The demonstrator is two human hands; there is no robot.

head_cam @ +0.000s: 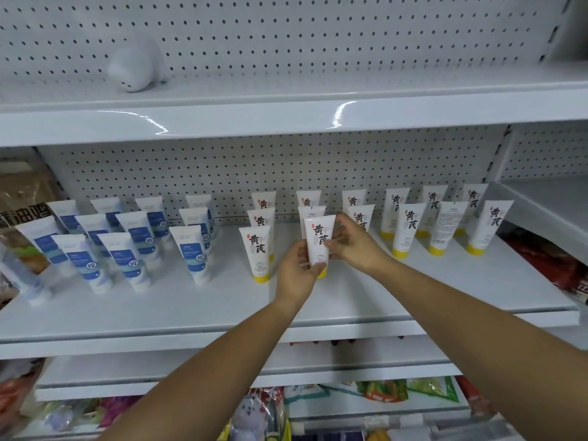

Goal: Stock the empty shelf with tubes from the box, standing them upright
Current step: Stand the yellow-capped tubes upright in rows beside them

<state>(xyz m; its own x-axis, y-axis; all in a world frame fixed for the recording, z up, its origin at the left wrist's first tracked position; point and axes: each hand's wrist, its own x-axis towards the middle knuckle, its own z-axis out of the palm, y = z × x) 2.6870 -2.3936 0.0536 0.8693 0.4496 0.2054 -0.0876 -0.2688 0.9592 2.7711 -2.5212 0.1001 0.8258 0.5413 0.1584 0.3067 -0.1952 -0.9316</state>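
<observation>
pinched between both hands at mid-shelf: one tube (319,240), white with a yellow cap, kept upright, cap down and label forward, matching the way its neighbours stand. gripped low on its left edge by the left hand (297,265), thumb on the front near the cap, fingers curled round behind. gripped higher on its right edge by the right hand (353,246), thumb and fingertips closed on the body, other fingers loosely bent. likely held two-handed for squaring and steadying, since a narrow cap under a tall body tips easily.

lies directly between the two palms, at the front of a column of yellow tubes (409,227), just beside the front one on its left and apart from the nearest on its right. cannot tell whether the cap already rests on the shelf (445,291) or hangs just above it; partly covered by the left fingers. grouped by kind, it seems: blue tubes (127,256) well apart on the left side, also cap down. probably near release, with room left in the front row to the right.
</observation>
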